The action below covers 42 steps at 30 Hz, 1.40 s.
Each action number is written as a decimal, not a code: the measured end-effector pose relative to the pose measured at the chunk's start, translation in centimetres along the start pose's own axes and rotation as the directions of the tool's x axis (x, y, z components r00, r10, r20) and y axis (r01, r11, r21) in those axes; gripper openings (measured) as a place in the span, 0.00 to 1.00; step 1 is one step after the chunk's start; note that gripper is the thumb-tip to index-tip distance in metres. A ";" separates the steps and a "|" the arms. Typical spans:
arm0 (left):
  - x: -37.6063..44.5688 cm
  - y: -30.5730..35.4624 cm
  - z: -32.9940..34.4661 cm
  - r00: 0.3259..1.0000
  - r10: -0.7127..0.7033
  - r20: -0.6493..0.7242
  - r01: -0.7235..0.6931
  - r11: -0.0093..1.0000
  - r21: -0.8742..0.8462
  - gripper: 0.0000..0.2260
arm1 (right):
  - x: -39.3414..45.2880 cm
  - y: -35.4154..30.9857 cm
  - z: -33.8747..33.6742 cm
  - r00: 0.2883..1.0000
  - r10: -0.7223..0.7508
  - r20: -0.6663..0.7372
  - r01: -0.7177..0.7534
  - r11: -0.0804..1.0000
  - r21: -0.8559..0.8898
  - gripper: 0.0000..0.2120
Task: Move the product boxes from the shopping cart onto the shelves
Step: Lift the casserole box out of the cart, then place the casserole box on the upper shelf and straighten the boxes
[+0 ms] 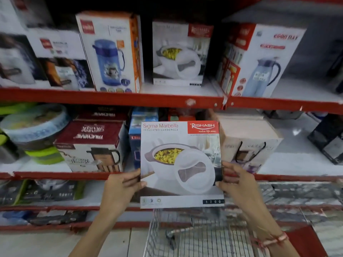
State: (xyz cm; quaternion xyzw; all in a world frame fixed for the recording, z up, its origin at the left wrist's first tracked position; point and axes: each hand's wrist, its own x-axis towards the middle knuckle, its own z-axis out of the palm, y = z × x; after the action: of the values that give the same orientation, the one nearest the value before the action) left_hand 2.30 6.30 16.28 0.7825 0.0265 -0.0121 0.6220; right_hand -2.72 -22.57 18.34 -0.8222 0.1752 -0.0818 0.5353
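A white casserole box (181, 145) labelled Sigma Marbella, with a red brand patch, is held upright in front of the middle shelf. My left hand (120, 188) grips its lower left edge and my right hand (235, 182) grips its lower right edge. Below the box stands the wire shopping cart (200, 236); its visible basket holds no boxes. A matching casserole box (179, 54) stands on the upper shelf (111, 98), directly above the held one.
The upper shelf carries a blue flask box (113, 52), a jug box (259, 60) and kettle boxes at the left. The middle shelf (55, 175) holds a maroon flask box (89, 145), a blue box (134, 138), a beige box (248, 138) and stacked containers (35, 127).
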 end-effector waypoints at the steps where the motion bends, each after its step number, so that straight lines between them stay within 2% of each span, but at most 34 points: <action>1: 1.0 1.2 -0.1 0.999 0.029 -0.020 -0.030 1.000 -0.003 0.20 | 0.8 -1.2 -0.2 0.999 -0.041 -0.023 0.041 0.999 0.004 0.28; 8: 8.6 10.5 -2.0 0.960 0.266 -0.090 -0.274 0.957 -0.093 0.19 | 6.6 -10.1 -1.7 0.925 -0.339 -0.169 0.357 0.930 0.087 0.29; 12: 12.6 15.4 -2.2 0.922 0.370 -0.115 -0.380 0.921 -0.090 0.21 | 10.4 -14.1 -2.2 0.881 -0.414 -0.230 0.451 0.882 0.135 0.27; 17: 16.2 18.7 -1.1 0.887 0.412 -0.209 -0.427 0.904 -0.031 0.19 | 15.8 -16.7 -1.9 0.860 -0.449 -0.241 0.494 0.852 0.175 0.24; 24: 22.3 18.3 1.9 0.864 0.421 -0.277 -0.434 0.901 0.015 0.19 | 23.4 -16.5 0.5 0.861 -0.422 -0.283 0.468 0.876 0.119 0.23; 28: 25.1 17.1 3.1 0.868 0.409 -0.282 -0.413 0.909 0.048 0.17 | 25.8 -15.0 2.1 0.868 -0.384 -0.316 0.433 0.896 0.100 0.20; 32: 26.7 15.8 3.3 0.891 0.365 -0.268 -0.385 0.923 -0.023 0.15 | 26.4 -14.3 2.6 0.855 -0.401 -0.329 0.446 0.892 0.072 0.20; 38: 26.9 15.1 3.0 0.881 0.426 -0.205 -0.426 0.904 0.046 0.16 | 25.5 -14.6 3.4 0.840 -0.384 -0.383 0.434 0.900 0.050 0.21; 40: 26.0 14.8 2.9 0.860 0.477 -0.181 -0.459 0.879 0.130 0.16 | 24.4 -14.8 4.5 0.800 -0.405 -0.442 0.441 0.897 -0.024 0.22; 42: 24.5 13.9 2.9 0.821 0.539 -0.190 -0.510 0.841 0.180 0.15 | 22.4 -14.7 6.2 0.732 -0.461 -0.502 0.487 0.869 -0.088 0.21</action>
State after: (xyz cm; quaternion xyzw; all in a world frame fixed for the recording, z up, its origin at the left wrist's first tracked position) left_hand 27.53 1.04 27.85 0.7914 -0.1182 0.2498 0.5452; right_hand 22.94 -20.32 27.98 -0.7747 0.0926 -0.4331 0.4512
